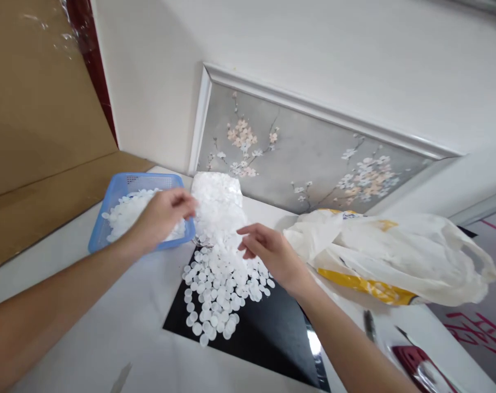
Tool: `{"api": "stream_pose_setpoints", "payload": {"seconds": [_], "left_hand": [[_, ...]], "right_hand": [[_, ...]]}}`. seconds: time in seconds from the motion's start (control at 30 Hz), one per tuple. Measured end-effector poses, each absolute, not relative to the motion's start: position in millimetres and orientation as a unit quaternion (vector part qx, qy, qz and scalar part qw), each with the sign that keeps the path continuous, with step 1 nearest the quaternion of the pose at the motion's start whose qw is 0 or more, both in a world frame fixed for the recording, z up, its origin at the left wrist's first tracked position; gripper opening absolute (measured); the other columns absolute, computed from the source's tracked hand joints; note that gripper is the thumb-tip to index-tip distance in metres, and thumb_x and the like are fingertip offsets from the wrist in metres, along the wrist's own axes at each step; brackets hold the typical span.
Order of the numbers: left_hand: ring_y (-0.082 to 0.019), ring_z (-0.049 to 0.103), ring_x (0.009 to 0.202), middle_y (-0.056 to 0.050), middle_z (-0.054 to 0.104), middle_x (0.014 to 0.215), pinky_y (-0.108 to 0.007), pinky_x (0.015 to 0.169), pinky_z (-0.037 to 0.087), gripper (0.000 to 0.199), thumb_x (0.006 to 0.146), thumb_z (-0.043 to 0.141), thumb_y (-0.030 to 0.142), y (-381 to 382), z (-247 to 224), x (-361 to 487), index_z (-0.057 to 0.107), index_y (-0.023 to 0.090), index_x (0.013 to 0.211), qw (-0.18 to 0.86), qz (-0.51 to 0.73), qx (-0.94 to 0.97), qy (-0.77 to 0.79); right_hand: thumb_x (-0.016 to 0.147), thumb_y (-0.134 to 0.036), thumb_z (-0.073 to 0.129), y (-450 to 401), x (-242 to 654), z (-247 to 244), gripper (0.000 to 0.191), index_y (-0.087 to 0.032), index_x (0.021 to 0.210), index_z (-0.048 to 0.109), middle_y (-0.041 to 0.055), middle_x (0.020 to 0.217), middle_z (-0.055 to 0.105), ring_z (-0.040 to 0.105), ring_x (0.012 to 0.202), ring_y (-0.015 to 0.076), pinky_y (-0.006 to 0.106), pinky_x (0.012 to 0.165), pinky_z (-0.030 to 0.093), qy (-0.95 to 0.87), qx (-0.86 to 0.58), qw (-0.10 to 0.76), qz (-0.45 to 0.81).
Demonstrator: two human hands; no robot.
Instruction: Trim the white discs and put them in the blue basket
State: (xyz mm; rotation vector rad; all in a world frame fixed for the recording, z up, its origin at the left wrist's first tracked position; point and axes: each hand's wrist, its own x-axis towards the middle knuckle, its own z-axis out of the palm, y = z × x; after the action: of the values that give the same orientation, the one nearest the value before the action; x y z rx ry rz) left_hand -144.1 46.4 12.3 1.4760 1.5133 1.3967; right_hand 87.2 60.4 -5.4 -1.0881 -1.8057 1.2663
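My left hand (pixel 164 215) hovers over the right side of a blue basket (pixel 108 204) that holds many small white discs (pixel 129 213). Its fingers are curled together, and what they hold, if anything, is too small to make out. My right hand (pixel 268 248) is above the right edge of a heap of loose white discs (pixel 215 289), fingers bent and partly together; nothing in them can be made out. The heap spreads over a black sheet (pixel 268 333). Behind it, a clear plastic bag (pixel 217 199) full of the same discs lies against the wall.
A white and yellow plastic bag (pixel 387 251) lies at the right. Near the front right edge are a red object (pixel 420 363) and a dark pen-like item (pixel 370 325). Cardboard (pixel 43 120) stands at the left; a framed floral panel (pixel 305 147) is on the wall behind.
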Motion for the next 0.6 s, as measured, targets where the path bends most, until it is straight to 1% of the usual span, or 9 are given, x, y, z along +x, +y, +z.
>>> {"api": "stream_pose_setpoints", "payload": {"seconds": [0.1, 0.17, 0.2, 0.3, 0.37, 0.43, 0.5, 0.53, 0.6], "left_hand": [[-0.011, 0.050, 0.049, 0.001, 0.066, 0.064, -0.022, 0.048, 0.034, 0.022, 0.081, 0.060, 0.036, 14.5, -9.9, -99.9, 0.064, 0.018, 0.068, 0.484, 0.332, 0.632, 0.506], [-0.012, 0.055, 0.056, -0.001, 0.067, 0.065, -0.022, 0.052, 0.038, 0.025, 0.082, 0.061, 0.039, -4.3, -27.7, -72.8, 0.066, 0.017, 0.070, 0.586, 0.284, 0.617, 0.442], [-0.013, 0.058, 0.060, -0.002, 0.069, 0.070, -0.022, 0.054, 0.041, 0.027, 0.082, 0.061, 0.041, -11.3, -35.3, -63.0, 0.066, 0.016, 0.071, 0.636, 0.271, 0.591, 0.416], [-0.016, 0.064, 0.066, -0.007, 0.073, 0.079, -0.026, 0.063, 0.050, 0.032, 0.085, 0.057, 0.043, -20.8, -46.5, -53.5, 0.069, 0.014, 0.082, 0.701, 0.260, 0.520, 0.413], [-0.019, 0.068, 0.078, -0.008, 0.075, 0.089, -0.031, 0.074, 0.053, 0.036, 0.090, 0.049, 0.043, -20.5, -45.1, -61.8, 0.071, 0.016, 0.095, 0.644, 0.256, 0.559, 0.455], [-0.024, 0.065, 0.103, -0.007, 0.072, 0.111, -0.037, 0.091, 0.049, 0.036, 0.093, 0.045, 0.044, -18.9, -41.2, -75.7, 0.070, 0.023, 0.107, 0.504, 0.245, 0.669, 0.488], [-0.030, 0.045, 0.132, -0.004, 0.055, 0.139, -0.044, 0.110, 0.033, 0.042, 0.088, 0.055, 0.046, -18.9, -40.5, -88.8, 0.060, 0.030, 0.127, 0.356, 0.217, 0.774, 0.477], [-0.031, 0.035, 0.138, -0.003, 0.045, 0.147, -0.046, 0.114, 0.027, 0.052, 0.086, 0.058, 0.047, -19.8, -42.4, -93.4, 0.051, 0.033, 0.136, 0.304, 0.191, 0.814, 0.457], [-0.031, 0.026, 0.143, -0.001, 0.031, 0.154, -0.046, 0.116, 0.022, 0.064, 0.087, 0.059, 0.046, -22.4, -50.3, -97.6, 0.034, 0.036, 0.145, 0.224, 0.151, 0.862, 0.428]], "right_hand": [[0.080, -0.037, 0.070, 21.4, 106.8, -24.4, 0.033, -0.025, 0.110, 0.062, 0.0022, 0.090, 0.065, 0.062, 0.069, 0.0158, 0.029, 0.062, 0.050, -0.659, -0.410, 0.349, 0.525], [0.078, -0.039, 0.072, -5.2, 110.7, -34.4, 0.020, -0.023, 0.088, 0.068, 0.0012, 0.077, 0.062, 0.059, 0.059, 0.0145, 0.028, 0.056, 0.049, -0.620, -0.416, 0.371, 0.552], [0.078, -0.041, 0.072, -16.0, 112.9, -38.0, 0.020, -0.022, 0.077, 0.069, 0.0014, 0.073, 0.060, 0.059, 0.056, 0.0149, 0.029, 0.053, 0.049, -0.615, -0.432, 0.382, 0.538], [0.078, -0.043, 0.071, -31.4, 131.3, -43.3, 0.022, -0.022, 0.070, 0.069, 0.0041, 0.073, 0.062, 0.061, 0.058, 0.0184, 0.031, 0.055, 0.050, -0.647, -0.483, 0.373, 0.457], [0.080, -0.044, 0.067, -26.7, 158.0, -45.0, 0.022, -0.024, 0.074, 0.069, 0.0054, 0.077, 0.065, 0.063, 0.060, 0.0203, 0.032, 0.057, 0.050, -0.674, -0.526, 0.356, 0.377], [0.079, -0.047, 0.064, -15.4, 193.8, -48.3, 0.024, -0.025, 0.072, 0.067, 0.0045, 0.071, 0.065, 0.062, 0.056, 0.0212, 0.033, 0.054, 0.047, -0.687, -0.592, 0.336, 0.255], [0.079, -0.052, 0.057, -4.2, 230.4, -53.8, 0.030, -0.026, 0.069, 0.064, 0.0047, 0.069, 0.066, 0.061, 0.053, 0.0219, 0.034, 0.054, 0.046, -0.678, -0.652, 0.306, 0.147], [0.078, -0.054, 0.054, -0.1, 245.7, -56.8, 0.032, -0.025, 0.067, 0.063, 0.0055, 0.071, 0.067, 0.059, 0.052, 0.0218, 0.035, 0.054, 0.045, -0.685, -0.664, 0.282, 0.100], [0.081, -0.055, 0.045, 3.9, 264.8, -60.9, 0.037, -0.026, 0.068, 0.063, 0.0067, 0.076, 0.068, 0.058, 0.051, 0.0222, 0.035, 0.051, 0.042, -0.684, -0.685, 0.249, 0.024]]}}
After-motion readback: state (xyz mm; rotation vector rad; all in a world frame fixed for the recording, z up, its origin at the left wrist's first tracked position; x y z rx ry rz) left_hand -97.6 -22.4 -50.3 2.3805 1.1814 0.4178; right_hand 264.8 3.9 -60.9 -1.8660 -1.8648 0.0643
